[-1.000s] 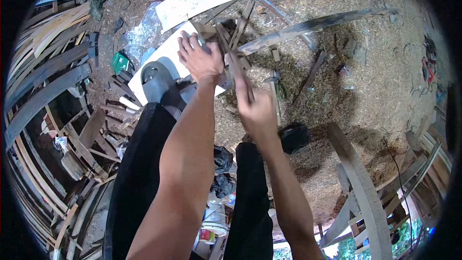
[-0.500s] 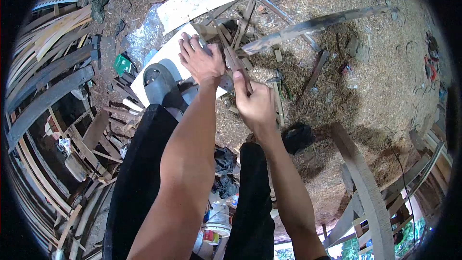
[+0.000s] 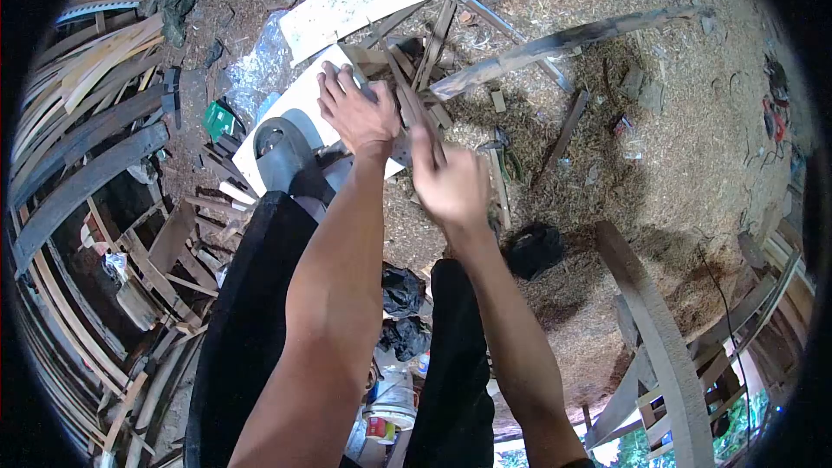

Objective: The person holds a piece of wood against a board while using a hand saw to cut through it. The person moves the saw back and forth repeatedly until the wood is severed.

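Observation:
My left hand (image 3: 358, 113) lies open, fingers spread over the far end of a white board (image 3: 303, 104) on the ground. A dark piece shows between its thumb and fingers, mostly hidden under the palm. Just to its right, my right hand (image 3: 452, 184) is closed around the near end of a long brown wooden tool (image 3: 414, 113); its kind I cannot tell. The tool points away from me, close beside the left wrist and the board's right edge. Motion blurs the right hand. A foot in a grey clog (image 3: 282, 152) rests on the board.
A second white panel (image 3: 351, 4) lies beyond. A long curved plank (image 3: 555, 43) stretches right over wood shavings. Pliers (image 3: 510, 160) and a black bag (image 3: 535, 251) lie right of my hand. Curved timber strips (image 3: 87, 173) are stacked left; a thick curved beam (image 3: 654, 329) stands right.
My right hand has shifted slightly left and toward me and is now blurred. The left hand stays spread over the board; the whole view has shifted slightly.

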The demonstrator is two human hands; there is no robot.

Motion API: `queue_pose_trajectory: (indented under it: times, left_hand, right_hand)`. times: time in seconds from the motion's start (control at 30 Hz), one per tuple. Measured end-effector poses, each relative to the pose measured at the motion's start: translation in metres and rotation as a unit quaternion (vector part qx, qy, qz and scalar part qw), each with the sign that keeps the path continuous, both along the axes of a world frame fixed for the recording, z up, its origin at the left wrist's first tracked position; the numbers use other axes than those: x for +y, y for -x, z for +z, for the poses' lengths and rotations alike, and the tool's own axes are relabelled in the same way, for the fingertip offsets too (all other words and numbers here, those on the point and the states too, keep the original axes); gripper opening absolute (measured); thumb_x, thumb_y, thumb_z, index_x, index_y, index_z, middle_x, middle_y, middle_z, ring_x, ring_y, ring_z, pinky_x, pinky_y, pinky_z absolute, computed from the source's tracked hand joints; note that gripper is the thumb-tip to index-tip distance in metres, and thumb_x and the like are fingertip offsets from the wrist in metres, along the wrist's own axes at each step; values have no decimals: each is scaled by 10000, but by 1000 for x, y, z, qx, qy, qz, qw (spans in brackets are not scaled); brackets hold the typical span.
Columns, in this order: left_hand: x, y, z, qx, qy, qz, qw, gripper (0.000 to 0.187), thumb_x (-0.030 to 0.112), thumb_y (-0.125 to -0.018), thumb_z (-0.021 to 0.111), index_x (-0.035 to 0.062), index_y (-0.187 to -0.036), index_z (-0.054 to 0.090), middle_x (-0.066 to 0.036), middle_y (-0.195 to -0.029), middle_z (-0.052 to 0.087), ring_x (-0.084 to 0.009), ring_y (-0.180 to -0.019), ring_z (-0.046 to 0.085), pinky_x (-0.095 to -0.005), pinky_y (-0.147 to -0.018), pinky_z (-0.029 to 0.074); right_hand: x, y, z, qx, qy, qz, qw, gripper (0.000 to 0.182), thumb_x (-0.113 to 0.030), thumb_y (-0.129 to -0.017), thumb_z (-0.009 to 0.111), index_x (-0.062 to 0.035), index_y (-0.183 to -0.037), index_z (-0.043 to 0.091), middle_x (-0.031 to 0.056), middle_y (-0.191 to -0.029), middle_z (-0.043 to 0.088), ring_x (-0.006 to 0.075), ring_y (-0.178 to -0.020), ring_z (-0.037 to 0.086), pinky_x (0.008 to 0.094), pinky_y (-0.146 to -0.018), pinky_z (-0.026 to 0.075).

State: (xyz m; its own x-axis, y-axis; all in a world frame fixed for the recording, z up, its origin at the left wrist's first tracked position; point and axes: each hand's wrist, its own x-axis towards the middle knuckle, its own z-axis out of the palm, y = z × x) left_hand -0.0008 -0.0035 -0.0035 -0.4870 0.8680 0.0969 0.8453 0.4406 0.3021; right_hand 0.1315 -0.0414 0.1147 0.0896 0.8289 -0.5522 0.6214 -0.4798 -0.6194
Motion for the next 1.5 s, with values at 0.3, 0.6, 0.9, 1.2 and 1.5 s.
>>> queue_pose_trajectory:
  times: [0.3, 0.6, 0.9, 1.2, 1.5]
  left_hand:
    - [0, -2, 3, -8, 1, 10, 1000, 519, 280, -805, 525, 4, -1244, 509, -191, -1485, 376, -356, -1415, 280, -528, -1146, 211]
    - [0, 3, 4, -19, 20, -1, 1000, 534, 281, -811, 513, -9, -1259, 500, -202, -1490, 366, -382, -1409, 278, -555, -1140, 204]
    - [1, -2, 4, -20, 13, 15, 1000, 532, 282, -810, 510, 2, -1263, 510, -193, -1485, 375, -359, -1421, 272, -545, -1147, 201]
    - [2, 3, 8, -26, 42, 11, 999, 563, 299, -821, 501, 5, -1300, 485, -198, -1504, 346, -357, -1436, 245, -551, -1158, 180]
    - [1, -1, 6, -38, 33, 20, 999, 576, 302, -816, 499, 6, -1309, 486, -189, -1517, 335, -361, -1440, 239, -545, -1166, 166]
  right_hand:
    - [-128, -96, 87, 95, 13, -30, 995, 355, -259, -971, 564, 25, -811, 704, 85, -494, 450, 69, -515, 464, 323, -469, 412]
    - [-4, -6, 0, 71, -12, -25, 997, 561, -477, -930, 552, -9, -640, 662, 250, -597, 580, 448, -593, 612, 492, -565, 489]
    - [-109, -86, 83, 68, 103, 40, 992, 346, -238, -984, 547, 52, -1143, 647, 99, -660, 597, 56, -700, 540, 272, -600, 450]
    - [26, 10, 8, 35, 45, 2, 998, 611, -516, -943, 490, 2, -688, 691, 276, -659, 631, 462, -681, 655, 501, -674, 536]
    - [-110, -82, 97, 60, 87, -34, 994, 447, -331, -975, 572, 80, -837, 682, 103, -505, 524, 88, -501, 494, 347, -474, 419]
